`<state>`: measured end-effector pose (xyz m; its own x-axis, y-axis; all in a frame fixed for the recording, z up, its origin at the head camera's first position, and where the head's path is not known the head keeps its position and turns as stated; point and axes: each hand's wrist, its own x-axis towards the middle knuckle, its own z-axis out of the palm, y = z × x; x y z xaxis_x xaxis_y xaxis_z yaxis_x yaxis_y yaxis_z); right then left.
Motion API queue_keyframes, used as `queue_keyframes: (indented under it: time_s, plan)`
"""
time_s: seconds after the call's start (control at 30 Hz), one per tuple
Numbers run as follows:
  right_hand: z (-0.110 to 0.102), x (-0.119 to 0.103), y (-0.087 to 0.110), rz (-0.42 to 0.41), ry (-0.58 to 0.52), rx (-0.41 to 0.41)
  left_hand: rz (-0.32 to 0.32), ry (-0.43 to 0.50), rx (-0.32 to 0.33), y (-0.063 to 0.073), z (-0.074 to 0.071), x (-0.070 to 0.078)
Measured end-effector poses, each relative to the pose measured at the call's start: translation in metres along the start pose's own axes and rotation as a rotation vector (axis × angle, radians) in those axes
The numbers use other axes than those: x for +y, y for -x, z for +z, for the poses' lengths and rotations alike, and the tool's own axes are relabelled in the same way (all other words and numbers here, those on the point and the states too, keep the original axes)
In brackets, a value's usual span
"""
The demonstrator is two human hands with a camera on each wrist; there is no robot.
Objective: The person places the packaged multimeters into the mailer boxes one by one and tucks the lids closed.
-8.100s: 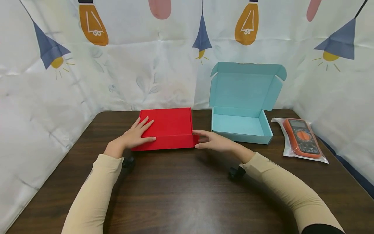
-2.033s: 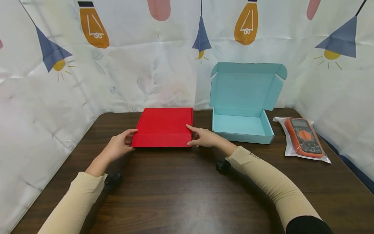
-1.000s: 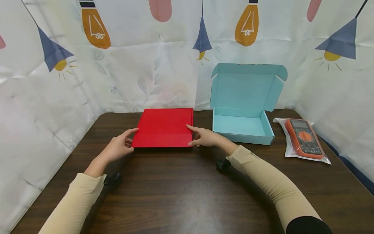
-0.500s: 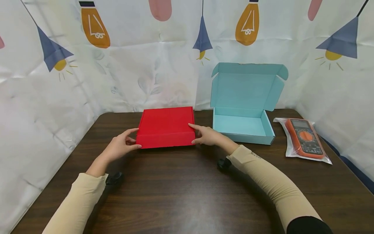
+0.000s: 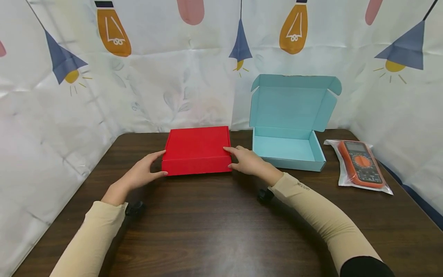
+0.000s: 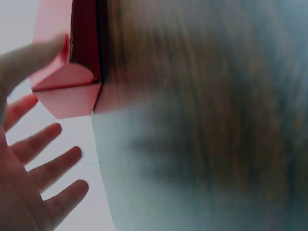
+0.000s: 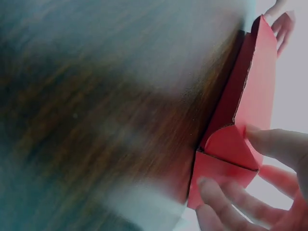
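A red cardboard box lies on the table with its lid down. In the wrist views its front flap stands a little out from the front wall, with a side tab showing at each corner. My left hand is at the box's left front corner, thumb touching the flap and the other fingers spread beside the left side. At the right front corner is my right hand: its thumb presses the flap, the index finger rests on the lid, and other fingers touch the right side.
An open light blue box stands to the right, its lid raised. Beyond it an orange multimeter lies in a clear plastic bag. Printed fabric hangs behind the brown table.
The left hand, earlier flat on the lid, has moved to the left front corner. Over the last second the front flap has tilted down and the box's front left corner has shifted slightly right.
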<state>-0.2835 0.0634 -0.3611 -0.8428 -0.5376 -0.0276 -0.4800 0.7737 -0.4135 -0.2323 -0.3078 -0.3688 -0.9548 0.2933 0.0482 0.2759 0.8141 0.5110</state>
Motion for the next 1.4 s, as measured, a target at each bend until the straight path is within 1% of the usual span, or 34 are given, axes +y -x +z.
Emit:
queue_keyframes:
  time_s: [0.1,0.17,0.27,0.33,0.47,0.6,0.67,0.8,1.0,1.13,1.27,1.4]
  plan:
    - [-0.001,-0.003,0.002,-0.015,0.004,0.045,0.047,-0.054,-0.016,-0.004,0.0,-0.003]
    - [-0.001,-0.006,0.002,-0.035,0.001,0.063,0.063,-0.085,-0.025,-0.008,0.0,-0.004]
    - [0.0,-0.007,0.001,-0.085,-0.006,0.059,0.055,-0.124,-0.039,-0.013,0.002,-0.003]
    - [0.001,-0.006,0.0,-0.127,-0.019,0.034,0.046,-0.145,-0.047,-0.016,0.003,0.0]
    - [0.004,-0.003,-0.004,-0.194,-0.041,-0.053,0.037,-0.185,-0.073,-0.024,0.004,0.006]
    - [0.004,-0.001,-0.012,-0.217,0.001,-0.135,0.043,-0.225,-0.096,-0.034,0.006,0.012]
    - [0.003,-0.001,-0.015,-0.217,0.034,-0.16,0.046,-0.239,-0.102,-0.038,0.006,0.014]
    - [0.001,-0.003,-0.021,-0.191,0.076,-0.181,0.04,-0.254,-0.107,-0.043,0.008,0.015]
    - [0.004,-0.005,-0.027,-0.146,0.098,-0.184,0.041,-0.3,-0.122,-0.049,0.01,0.016]
    - [0.008,-0.005,-0.031,-0.124,0.143,-0.165,0.035,-0.314,-0.119,-0.052,0.012,0.018]
    - [0.01,-0.004,-0.034,-0.119,0.186,-0.145,0.007,-0.301,-0.121,-0.056,0.014,0.019]
    - [0.009,-0.005,-0.036,-0.123,0.193,-0.14,-0.016,-0.259,-0.125,-0.058,0.013,0.018]
